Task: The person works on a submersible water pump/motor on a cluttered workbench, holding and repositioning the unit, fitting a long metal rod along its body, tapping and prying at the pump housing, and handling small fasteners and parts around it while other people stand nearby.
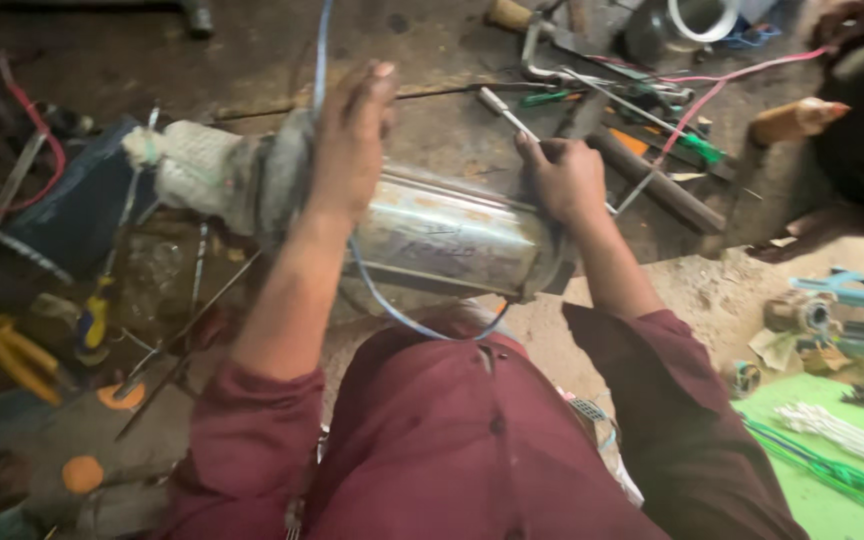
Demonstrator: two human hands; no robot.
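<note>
Here left hand point(350, 140) grips steel cylinder point(452, 235); right hand point(564, 178) holds screwdriver point(508, 112).

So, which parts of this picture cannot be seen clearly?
Head view only:
- Right hand fingertips: they curl over the end of the metal cylinder, so what they pinch is hidden.
- Left hand palm: it covers the cylinder's cloth-wrapped end.
- Blue wire: cut off at the top edge.
- Tools on the floor: blurred.
</note>
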